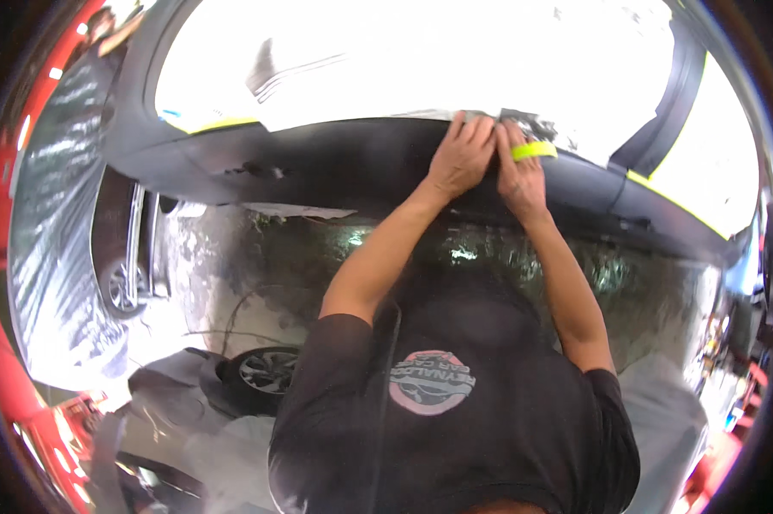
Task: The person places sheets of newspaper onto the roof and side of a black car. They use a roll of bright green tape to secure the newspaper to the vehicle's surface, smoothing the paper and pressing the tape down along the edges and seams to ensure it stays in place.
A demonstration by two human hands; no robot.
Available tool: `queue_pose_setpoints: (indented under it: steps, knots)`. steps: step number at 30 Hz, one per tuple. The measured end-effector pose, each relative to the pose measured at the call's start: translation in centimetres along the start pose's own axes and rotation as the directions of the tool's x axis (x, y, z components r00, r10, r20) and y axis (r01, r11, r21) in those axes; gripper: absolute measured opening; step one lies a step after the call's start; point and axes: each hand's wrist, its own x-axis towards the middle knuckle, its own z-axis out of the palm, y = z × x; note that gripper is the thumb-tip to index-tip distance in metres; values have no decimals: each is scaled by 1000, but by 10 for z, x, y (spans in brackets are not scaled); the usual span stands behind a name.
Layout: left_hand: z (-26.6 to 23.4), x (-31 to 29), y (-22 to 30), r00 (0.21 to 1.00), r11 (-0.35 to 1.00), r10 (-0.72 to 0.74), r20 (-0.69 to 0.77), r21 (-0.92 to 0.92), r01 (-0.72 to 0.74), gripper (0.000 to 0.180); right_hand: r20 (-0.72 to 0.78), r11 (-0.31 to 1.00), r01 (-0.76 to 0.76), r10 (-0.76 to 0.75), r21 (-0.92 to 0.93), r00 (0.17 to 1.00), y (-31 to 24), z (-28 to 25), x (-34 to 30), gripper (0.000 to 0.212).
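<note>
The left hand (460, 161) is at the lower edge of a car's window area, its fingers bunched and curled with the tips at that edge; its thumb side is hidden, so I cannot tell whether it pinches anything. The right hand (521, 176) is just beside it, fingers narrow together and pointing up to the same edge. A yellow tape roll (536, 150) sits across those fingers and juts out to the right; I cannot tell whether a finger passes through its ring.

Just above the right fingertips, a crumpled dark patch (532, 126) stands out against the white cover (455, 73), which is washed out by glare. Beneath both hands runs the dark car panel (335, 163). There is a yellow strip (222, 125) to the left and another yellow strip (680, 204) to the right, both along the cover's lower edge.

I judge the step in hand to be fixing the cover's edge between these 2 strips. The next move seems to call for the left fingertips to steady the edge while the right hand lays tape along it, flat and without gaps.

Farther out are a wheel (271, 370) and a clear plastic sheet (61, 240).
</note>
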Motion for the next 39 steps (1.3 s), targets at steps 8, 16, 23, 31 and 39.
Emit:
queue_pose_setpoints:
  steps: [8, 16, 23, 31, 39]
  knots:
    - [-57, -95, -118, 962, 948, -271, -38, 163, 274, 63, 34, 974, 82, -76, -211, 997, 6, 7, -5, 67]
    - [-117, -157, -202, 717, 706, -538, -443, 228, 670, 45, 94, 955, 102, -78, -279, 992, 3, 1, -2, 73]
    - [-105, -88, -108, 878, 926, -356, -319, 3, 377, 35, 91, 954, 93, -70, -285, 993, 6, 1, -2, 77]
    - [-102, -117, -161, 897, 886, -326, -299, 233, 400, 28, 210, 903, 133, -48, -409, 976, 11, -8, -10, 66]
    - [-32, 28, 10, 990, 963, 78, 117, -265, -45, 47, 98, 978, 35, -15, -205, 995, 12, -3, -16, 58]
